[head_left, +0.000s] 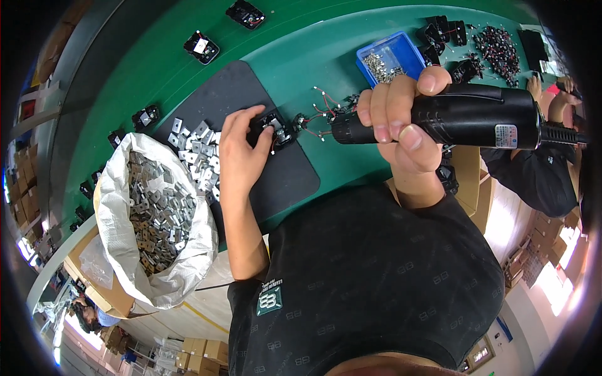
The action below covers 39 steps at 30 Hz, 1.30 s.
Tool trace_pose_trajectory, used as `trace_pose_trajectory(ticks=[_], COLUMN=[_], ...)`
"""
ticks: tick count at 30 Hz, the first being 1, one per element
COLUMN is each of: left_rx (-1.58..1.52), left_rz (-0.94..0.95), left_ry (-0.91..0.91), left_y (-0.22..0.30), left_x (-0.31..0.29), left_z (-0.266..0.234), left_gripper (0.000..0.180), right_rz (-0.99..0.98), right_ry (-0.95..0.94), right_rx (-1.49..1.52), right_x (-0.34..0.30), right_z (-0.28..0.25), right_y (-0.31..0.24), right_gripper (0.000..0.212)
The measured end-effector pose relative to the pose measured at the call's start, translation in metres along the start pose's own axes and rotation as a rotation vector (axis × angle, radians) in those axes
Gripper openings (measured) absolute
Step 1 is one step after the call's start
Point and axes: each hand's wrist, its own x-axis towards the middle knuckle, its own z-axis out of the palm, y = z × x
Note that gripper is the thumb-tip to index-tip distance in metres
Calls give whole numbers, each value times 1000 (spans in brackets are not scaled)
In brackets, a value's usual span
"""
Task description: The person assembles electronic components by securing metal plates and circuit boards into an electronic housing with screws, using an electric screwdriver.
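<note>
My left hand (241, 150) grips a small black plastic housing (285, 135) by its left side, thumb pressed inside it. Something metallic shows within the housing, which rests on a dark mat (241, 81). Wrapped in the fingers of my right hand (404, 122) is a black electric screwdriver (480, 119), held level above the bench with its front end toward the housing. Its cable leaves at the right. Small parts with red and black wires (326, 111) lie beyond the screwdriver's front end. Loose metal plates (202, 150) are heaped beside my left wrist.
A white sack (111, 207) full of metal plates stands at the left. Behind my right hand is a blue tray (411, 53) of screws. More black housings (202, 47) sit along the green surface; dark small parts (496, 53) are piled far right. Another person (533, 175) is at the right.
</note>
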Motion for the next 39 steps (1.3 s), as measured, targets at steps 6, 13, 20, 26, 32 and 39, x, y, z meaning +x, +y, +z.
trace_pose_trajectory(ticks=[6, 13, 20, 26, 32, 39], left_rx=[-202, -220, -236, -249, -5, 221], left_rz=[277, 535, 493, 582, 649, 400], left_ry=[27, 50, 109, 140, 171, 22], left_y=[28, 36, 31, 23, 4, -28], left_x=[-19, -24, -27, -25, -19, -10], left_z=[-18, 3, 7, 5, -5, 13], left_gripper=[33, 24, 21, 18, 57, 85], right_rz=[5, 79, 75, 72, 16, -80], right_ry=[-121, -245, -253, -296, -207, -92], right_rx=[83, 111, 118, 128, 122, -48], right_x=[3, 6, 1, 3, -1, -6], right_z=[8, 16, 19, 19, 24, 22], right_y=[-4, -16, -16, -9, 13, 55], right_gripper=[48, 46, 45, 45, 45, 44])
